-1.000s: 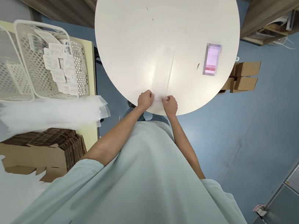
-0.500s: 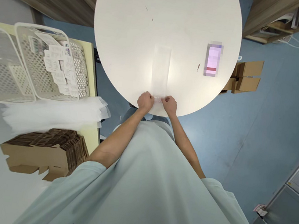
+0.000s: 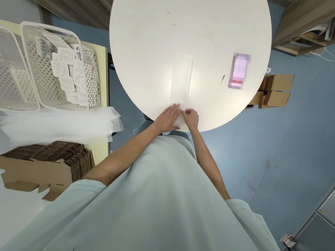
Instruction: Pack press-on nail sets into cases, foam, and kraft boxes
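A thin, translucent white packing strip (image 3: 181, 77) lies lengthwise on the round white table (image 3: 147, 48), its near end towards my body. My left hand (image 3: 167, 118) lies flat over that near end with its fingers stretched out, so part of the end is hidden. Right beside it, the thumb and fingers of my right hand (image 3: 191, 117) pinch the strip's near right edge. My fingertips almost meet there. Whatever lies beneath my left palm cannot be made out.
A blurred pink-purple rectangular object (image 3: 239, 71) sits on the table's right. On a side table at left are white perforated baskets (image 3: 94, 78) with papers, stacked white sheets (image 3: 61, 125) and flattened cardboard boxes (image 3: 36, 171). More brown boxes (image 3: 279, 85) stand at right.
My left hand has gone from a closed pinch at the strip's near end to lying flat across it, moving slightly right. My right hand keeps its pinch. The view has shifted slightly.
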A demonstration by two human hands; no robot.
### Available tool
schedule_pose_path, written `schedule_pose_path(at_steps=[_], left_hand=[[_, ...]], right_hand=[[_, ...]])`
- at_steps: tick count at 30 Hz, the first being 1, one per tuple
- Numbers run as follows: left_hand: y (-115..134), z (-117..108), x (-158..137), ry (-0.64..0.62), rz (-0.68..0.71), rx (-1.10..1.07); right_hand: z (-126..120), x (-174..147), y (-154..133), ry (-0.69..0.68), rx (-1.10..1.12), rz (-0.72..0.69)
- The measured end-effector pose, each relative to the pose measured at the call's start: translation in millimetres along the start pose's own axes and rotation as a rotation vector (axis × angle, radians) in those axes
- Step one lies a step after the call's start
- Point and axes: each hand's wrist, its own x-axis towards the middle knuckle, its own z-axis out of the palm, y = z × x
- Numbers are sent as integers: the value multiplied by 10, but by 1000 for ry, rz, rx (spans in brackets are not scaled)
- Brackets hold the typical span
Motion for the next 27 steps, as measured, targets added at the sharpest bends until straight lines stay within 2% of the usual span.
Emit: schedule_pose_path(at_steps=[4, 7, 9, 11, 14, 16, 18, 22, 27], left_hand=[[-22, 63, 13, -6, -36, 32], [-24, 52, 50, 6, -58, 0], [-15, 10, 70, 17, -53, -22], [7, -56, 81, 30, -51, -44], [57, -180, 91, 14, -105, -75], [82, -260, 98, -13, -161, -90], [84, -324, 104, -13, -186, -116], [35, -390, 96, 65, -240, -251], [8, -392, 99, 184, -476, -380]], right_hand=[[-33, 47, 5, -39, 2, 24], [-96, 10, 12, -73, -31, -14], [-159, -52, 20, -46, -98, -123], [-226, -122, 34, -24, -189, -310], [-302, -195, 67, -110, -326, -558], [-328, -205, 98, -178, -380, -614], [-341, -186, 127, -199, -385, -613], [-350, -98, 137, -189, -273, -534], [-308, 37, 15, -152, -145, -471]])
